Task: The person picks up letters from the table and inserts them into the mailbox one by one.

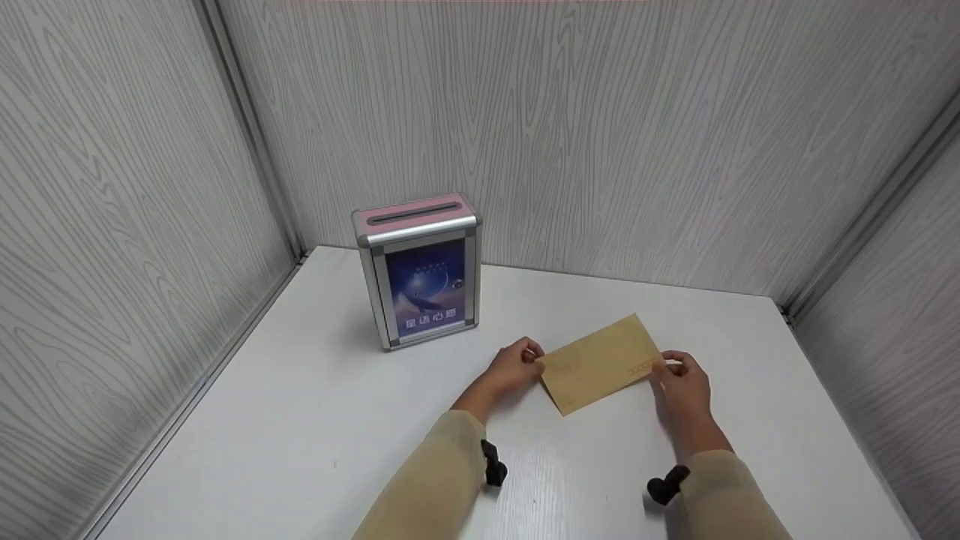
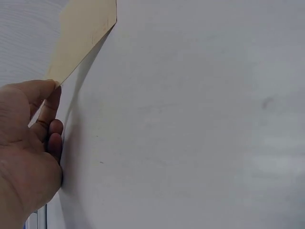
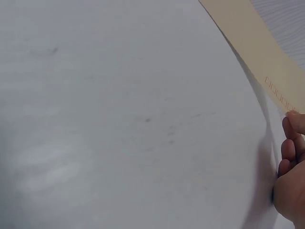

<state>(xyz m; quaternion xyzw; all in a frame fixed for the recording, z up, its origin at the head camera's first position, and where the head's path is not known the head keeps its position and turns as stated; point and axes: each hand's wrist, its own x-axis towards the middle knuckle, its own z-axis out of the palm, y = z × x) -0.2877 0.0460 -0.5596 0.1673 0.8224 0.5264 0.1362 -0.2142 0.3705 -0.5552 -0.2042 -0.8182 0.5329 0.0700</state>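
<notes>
A tan paper envelope (image 1: 600,364) with small red boxes printed near one corner is held between both hands, tilted just above the white table. The left hand (image 1: 516,366) pinches its left end between thumb and fingers; the left wrist view shows that hand (image 2: 31,138) gripping a corner of the envelope (image 2: 83,36). At the opposite end, the right hand (image 1: 686,384) pinches the edge beside the printed boxes. In the right wrist view the thumb and index finger of this hand (image 3: 293,167) meet on the envelope (image 3: 262,47), the other fingers curled below.
A metal-framed box (image 1: 424,274) with a pink top, a slot in it and a blue picture on its front stands on the white table (image 1: 300,420), left of the envelope. Wood-grain panels (image 1: 525,135) enclose the table at the back and both sides.
</notes>
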